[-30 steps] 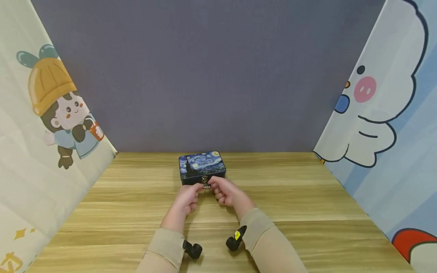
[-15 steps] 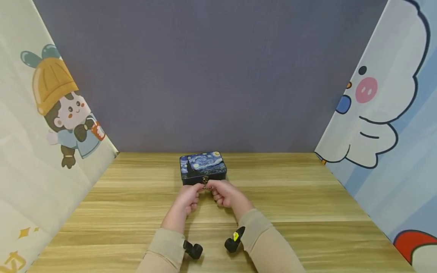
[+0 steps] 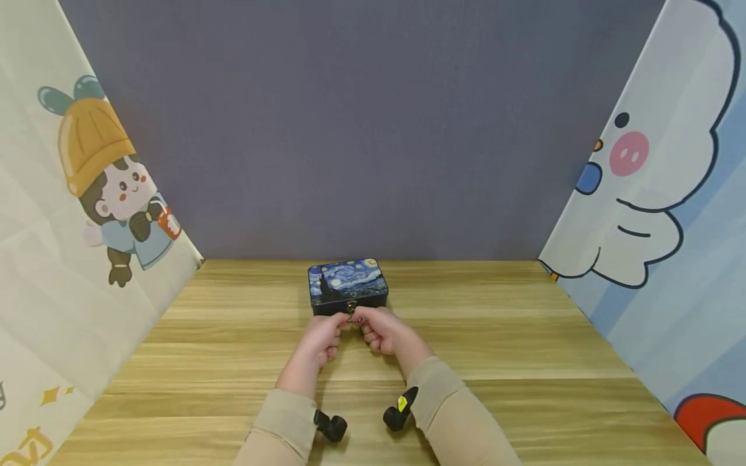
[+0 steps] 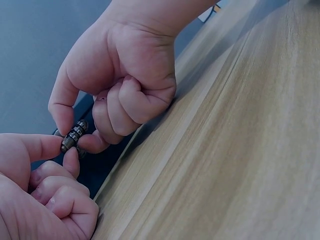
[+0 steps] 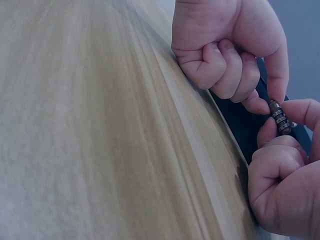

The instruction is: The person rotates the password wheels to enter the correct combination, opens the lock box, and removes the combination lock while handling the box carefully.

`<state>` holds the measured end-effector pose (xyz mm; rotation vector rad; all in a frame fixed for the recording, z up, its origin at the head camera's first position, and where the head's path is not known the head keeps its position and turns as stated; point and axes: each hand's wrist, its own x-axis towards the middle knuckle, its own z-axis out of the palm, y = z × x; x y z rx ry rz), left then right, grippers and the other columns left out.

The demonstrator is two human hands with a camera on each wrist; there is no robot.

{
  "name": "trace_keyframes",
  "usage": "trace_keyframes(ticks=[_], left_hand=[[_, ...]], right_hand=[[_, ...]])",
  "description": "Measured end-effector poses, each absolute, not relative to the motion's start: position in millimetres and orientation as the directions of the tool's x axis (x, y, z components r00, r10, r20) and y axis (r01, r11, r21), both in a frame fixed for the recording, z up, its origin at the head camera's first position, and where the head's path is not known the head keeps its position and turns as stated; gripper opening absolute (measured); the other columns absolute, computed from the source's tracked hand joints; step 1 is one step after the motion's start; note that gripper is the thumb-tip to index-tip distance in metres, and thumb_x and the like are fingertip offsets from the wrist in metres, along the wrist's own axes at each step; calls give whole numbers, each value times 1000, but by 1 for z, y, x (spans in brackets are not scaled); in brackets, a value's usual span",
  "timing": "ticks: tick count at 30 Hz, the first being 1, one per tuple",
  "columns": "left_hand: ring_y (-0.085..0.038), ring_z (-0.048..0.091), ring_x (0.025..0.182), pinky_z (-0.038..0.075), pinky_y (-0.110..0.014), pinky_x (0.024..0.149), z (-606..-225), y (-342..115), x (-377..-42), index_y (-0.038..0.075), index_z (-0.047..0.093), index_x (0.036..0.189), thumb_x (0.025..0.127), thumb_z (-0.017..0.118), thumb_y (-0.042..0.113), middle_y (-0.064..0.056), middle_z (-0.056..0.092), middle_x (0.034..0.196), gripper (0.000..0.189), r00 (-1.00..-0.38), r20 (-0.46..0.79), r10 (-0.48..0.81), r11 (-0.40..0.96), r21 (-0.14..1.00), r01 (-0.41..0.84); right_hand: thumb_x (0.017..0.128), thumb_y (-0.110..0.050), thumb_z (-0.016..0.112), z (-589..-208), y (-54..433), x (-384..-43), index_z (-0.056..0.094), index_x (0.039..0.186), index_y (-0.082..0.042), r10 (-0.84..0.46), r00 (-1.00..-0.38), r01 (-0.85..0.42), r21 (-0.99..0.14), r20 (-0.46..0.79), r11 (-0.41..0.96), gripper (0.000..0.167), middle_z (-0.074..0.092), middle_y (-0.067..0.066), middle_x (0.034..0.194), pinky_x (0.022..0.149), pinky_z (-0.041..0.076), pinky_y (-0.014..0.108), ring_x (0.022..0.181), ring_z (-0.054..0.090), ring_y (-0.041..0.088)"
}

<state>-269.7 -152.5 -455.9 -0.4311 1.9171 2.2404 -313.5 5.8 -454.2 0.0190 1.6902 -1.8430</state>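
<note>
A small dark combination padlock (image 4: pixel 74 136) with numbered dials sits at the front of a tin box (image 3: pixel 348 282) with a starry night picture on its lid. My left hand (image 3: pixel 320 336) pinches one end of the padlock between thumb and index finger. From the other side, my right hand (image 3: pixel 384 330) has its thumb and index fingertips on the padlock too. The other fingers of both hands are curled into the palms. Just above the fingertips shows the box's brass latch (image 3: pixel 351 307). In the right wrist view the padlock's dials (image 5: pixel 280 118) show between the fingertips.
The box stands near the back edge of a wooden table (image 3: pixel 245 362), before a grey panel (image 3: pixel 367 129). Printed cloths hang on the left (image 3: pixel 35 246) and right (image 3: pixel 699 272). Black wrist cameras (image 3: pixel 330 427) are strapped at both cuffs.
My right hand's fingertips have shifted slightly down and left, away from the latch and closer to the left fingertips. The left hand and the box stay nearly in place.
</note>
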Motion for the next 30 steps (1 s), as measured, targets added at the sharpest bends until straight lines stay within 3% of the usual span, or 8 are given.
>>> trace_keyframes(ticks=[30], left_hand=[[-5, 20, 43, 20, -21, 39, -456, -152, -270, 0, 60, 88, 95, 64, 21, 8, 27, 55, 22, -951, -304, -58, -162, 943, -292]], right_hand=[[81, -28, 63, -454, 10, -315, 57, 79, -7, -437, -796, 445, -894, -420, 48, 21, 27, -9, 55, 39, 16, 21, 43, 19, 5]])
